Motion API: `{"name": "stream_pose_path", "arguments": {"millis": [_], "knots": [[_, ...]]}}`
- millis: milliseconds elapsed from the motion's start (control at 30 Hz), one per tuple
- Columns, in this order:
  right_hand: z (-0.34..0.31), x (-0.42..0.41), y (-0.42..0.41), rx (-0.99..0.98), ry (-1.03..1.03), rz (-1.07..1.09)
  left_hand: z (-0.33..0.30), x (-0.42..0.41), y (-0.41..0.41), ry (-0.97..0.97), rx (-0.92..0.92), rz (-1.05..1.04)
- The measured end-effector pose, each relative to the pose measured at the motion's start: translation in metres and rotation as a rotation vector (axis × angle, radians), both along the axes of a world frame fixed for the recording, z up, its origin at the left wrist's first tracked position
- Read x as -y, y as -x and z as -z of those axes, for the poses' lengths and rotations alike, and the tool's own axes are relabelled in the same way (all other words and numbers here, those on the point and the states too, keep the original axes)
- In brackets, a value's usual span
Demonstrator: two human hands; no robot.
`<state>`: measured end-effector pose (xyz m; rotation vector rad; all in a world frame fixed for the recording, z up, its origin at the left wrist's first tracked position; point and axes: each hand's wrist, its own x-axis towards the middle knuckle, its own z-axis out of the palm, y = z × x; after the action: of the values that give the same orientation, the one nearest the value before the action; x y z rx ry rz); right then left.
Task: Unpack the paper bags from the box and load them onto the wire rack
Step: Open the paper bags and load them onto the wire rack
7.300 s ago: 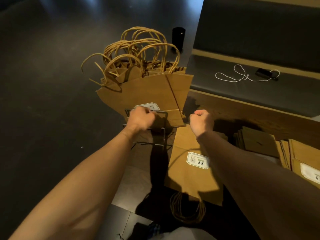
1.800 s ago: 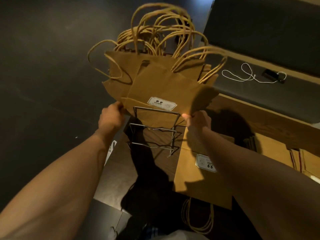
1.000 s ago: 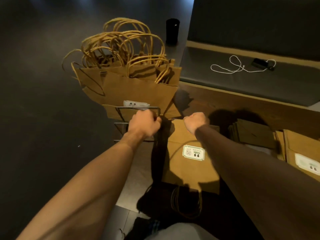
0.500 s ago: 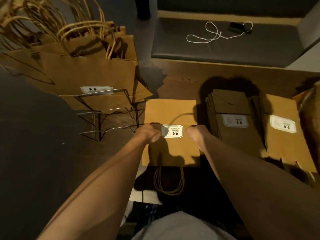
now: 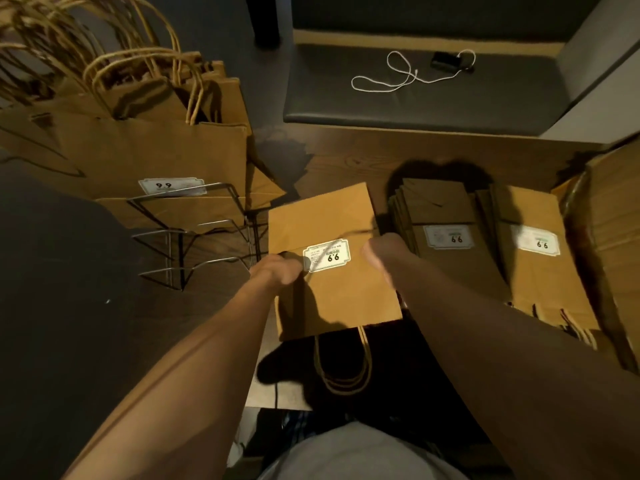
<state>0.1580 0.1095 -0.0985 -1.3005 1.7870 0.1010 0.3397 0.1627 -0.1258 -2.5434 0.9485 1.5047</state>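
A flat brown paper bag with a white 9.9 label lies on the wooden table in front of me, its twine handles hanging over the near edge. My left hand grips its left edge beside the label. My right hand holds its right edge. To the left stands the wire rack, with several brown bags standing in its far slot, handles up. Its nearer slots hold nothing.
Two more stacks of flat bags lie on the table to the right. A cardboard box sits at the far right edge. Behind the table is a dark bench with a white cord on it.
Both hands left the rack and came down onto the flat bag on the table. My view swung right and down. The bag has tilted slightly between my hands.
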Motion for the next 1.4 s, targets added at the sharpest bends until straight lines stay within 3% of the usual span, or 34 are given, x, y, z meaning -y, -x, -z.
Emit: {"name": "stream_pose_path", "arguments": {"millis": [100,167,267,467,533,600,667,767,833,900,967,1033,1100,1200,1333,1400], "knots": [[-0.038,0.015,-0.003,-0.065,0.1,-0.139,-0.023,0.006,0.008,0.001,-0.052,0.08],[-0.067,0.03,-0.003,-0.1,0.155,-0.177,-0.039,0.017,0.013,0.058,0.012,0.167],[-0.104,0.055,-0.003,-0.296,0.288,-0.378,-0.068,0.037,0.024,0.283,0.148,0.169],[-0.184,0.076,-0.005,-0.412,0.383,-0.551,-0.135,0.072,0.031,0.661,0.335,0.218],[-0.202,0.073,-0.012,-0.477,0.403,-0.714,-0.153,0.079,0.031,0.853,0.403,0.436],[-0.215,0.067,-0.025,-0.561,0.432,-0.887,-0.167,0.084,0.033,0.893,0.428,0.698],[-0.222,0.064,-0.036,-0.626,0.521,-1.002,-0.174,0.085,0.035,0.831,0.262,0.734],[-0.222,0.065,-0.041,-0.661,0.797,-1.036,-0.168,0.081,0.022,0.816,-0.094,0.5],[-0.215,0.07,-0.037,-0.665,1.073,-0.932,-0.159,0.077,0.009,0.875,-0.207,0.274],[-0.207,0.071,-0.032,-0.474,1.293,-0.66,-0.156,0.07,-0.003,0.938,-0.369,0.014],[-0.199,0.071,-0.027,-0.244,1.194,-0.273,-0.159,0.066,-0.014,0.972,-0.504,-0.142],[-0.181,0.079,-0.023,0.112,0.787,0.072,-0.164,0.061,-0.026,0.979,-0.593,-0.193],[-0.162,0.083,-0.019,0.545,0.381,0.268,-0.168,0.057,-0.04,0.963,-0.654,-0.206],[-0.151,0.087,-0.01,0.766,0.137,0.247,-0.17,0.05,-0.06,0.94,-0.675,-0.257],[-0.149,0.085,-0.022,0.77,0.069,0.092,-0.166,0.039,-0.089,0.987,-0.557,-0.386],[-0.147,0.082,-0.039,0.743,0.145,0.066,-0.166,0.035,-0.095,1.018,-0.486,-0.414]]}}
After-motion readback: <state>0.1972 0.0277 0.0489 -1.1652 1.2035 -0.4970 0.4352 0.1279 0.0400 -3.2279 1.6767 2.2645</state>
